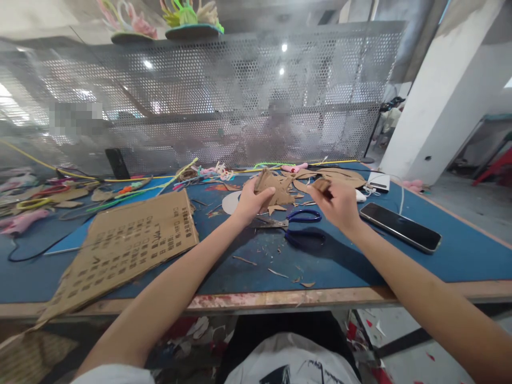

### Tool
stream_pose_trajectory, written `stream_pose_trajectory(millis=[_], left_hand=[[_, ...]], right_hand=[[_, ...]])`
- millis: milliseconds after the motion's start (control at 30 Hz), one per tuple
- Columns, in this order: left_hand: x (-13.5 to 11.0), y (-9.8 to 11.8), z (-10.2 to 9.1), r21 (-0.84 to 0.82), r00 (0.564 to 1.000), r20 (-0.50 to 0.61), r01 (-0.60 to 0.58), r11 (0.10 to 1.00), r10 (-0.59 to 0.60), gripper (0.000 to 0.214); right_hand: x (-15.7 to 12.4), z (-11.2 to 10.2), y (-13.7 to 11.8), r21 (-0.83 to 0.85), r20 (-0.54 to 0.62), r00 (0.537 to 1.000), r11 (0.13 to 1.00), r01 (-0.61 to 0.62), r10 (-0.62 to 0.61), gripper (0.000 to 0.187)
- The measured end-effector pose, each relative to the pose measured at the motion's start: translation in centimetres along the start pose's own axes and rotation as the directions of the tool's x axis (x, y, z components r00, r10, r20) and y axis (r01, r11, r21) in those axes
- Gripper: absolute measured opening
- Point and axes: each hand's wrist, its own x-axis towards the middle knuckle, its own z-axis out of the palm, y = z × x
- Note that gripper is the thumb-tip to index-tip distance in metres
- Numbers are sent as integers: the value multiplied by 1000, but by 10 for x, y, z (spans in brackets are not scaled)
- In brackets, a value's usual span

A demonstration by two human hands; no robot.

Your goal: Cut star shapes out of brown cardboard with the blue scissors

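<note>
left hand (252, 201) raised just above the blue table (460, 250), fingers curled and clamped on a ragged cardboard piece (267, 182), thumb pressed against its front face. right hand (339, 205) level with it and a little apart, fingertips pinched together on a small cardboard scrap (321, 185) held upright over the work surface. both pieces in the air, near each other but not touching, above the far middle of the table.

directly below and between the hands, blue-handled scissors (302, 224) lying flat, blades pointing toward the left hand. thin cardboard slivers (276, 273) scattered on the blue surface nearer the table edge. more cut cardboard shapes (340, 176) heaped just behind the hands.

to the left, a large printed cardboard sheet (128, 240) lying flat, 1 corner hanging over the table's front edge. to the right, a dark phone (400, 226) face up, well clear of the right hand. along the back, coloured pipe cleaners (200, 173) in front of a perforated metal screen (240, 106).
</note>
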Motion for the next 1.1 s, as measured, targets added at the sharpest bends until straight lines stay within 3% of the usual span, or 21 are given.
stream_pose_trajectory(millis=[133,200,267,367,467,500,567,633,667,733,833,1033,1100], left_hand=[[4,-1,-6,31,998,36,58,998,-59,36],[7,-4,-7,55,992,38,117,992,-119,41],[9,-10,-8,61,987,41,154,986,-157,43],[15,-19,-12,30,989,10,145,989,-145,36],[22,-23,-19,-47,992,-46,120,992,-122,27],[24,-23,-22,-82,990,-65,120,989,-125,26],[27,-22,-27,-154,984,-103,128,980,-144,25],[30,-21,-32,-243,975,-124,152,958,-186,24],[31,-20,-33,-289,969,-135,162,944,-208,23],[33,-19,-37,-376,956,-164,166,912,-242,22],[36,-16,-43,-447,942,-219,136,884,-256,20],[46,-15,-58,-574,913,-331,6,819,-238,17],[49,-16,-62,-611,899,-365,-35,791,-242,19]], right_hand=[[-3,-4,1,-33,-225,974,999,14,-21,29],[-3,0,5,-39,-248,968,999,-38,28,28],[-2,5,11,-76,-176,975,986,-149,134,31],[3,12,24,-276,20,961,925,-260,276,35],[4,14,28,-365,244,934,917,-161,261,36],[3,14,26,-317,346,908,941,-121,234,33],[-2,14,14,-160,576,800,983,-93,169,33],[-9,16,-2,-84,742,656,990,-114,139,48],[-13,17,-10,-110,771,620,989,-95,145,58],[-18,18,-20,-178,789,586,982,-66,183,68],[-17,18,-20,-223,798,563,973,-56,215,65],[-4,10,1,-269,825,455,941,-204,334,64],[-1,5,7,-241,854,413,944,-225,316,57]])
